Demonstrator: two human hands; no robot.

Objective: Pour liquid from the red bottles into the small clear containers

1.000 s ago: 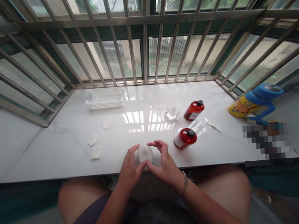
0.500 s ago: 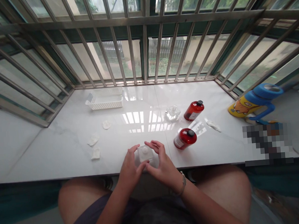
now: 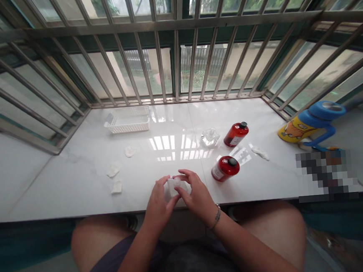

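Note:
A small, whitish square container (image 3: 172, 188) with a round knob on top stands near the counter's front edge, between my hands. My left hand (image 3: 159, 199) is curled around its left side, with the thumb along the front. The thumb and fingers of my right hand (image 3: 196, 193) close in on the knob from the right. My fingers cover parts of the container. Just to the right stands a red bottle (image 3: 225, 169) with a black cap, apart from my hands.
Behind are a second red bottle (image 3: 236, 135) and a clear glass piece (image 3: 209, 137). A white basket (image 3: 129, 126) sits at the back left. Crumpled white pieces (image 3: 117, 187) lie left, another wad (image 3: 260, 153) right. A blue and yellow flask (image 3: 306, 123) stands far right, before metal bars.
My right hand has shifted slightly, bringing its thumb from the container's front edge up to the knob. My left hand stays around the container.

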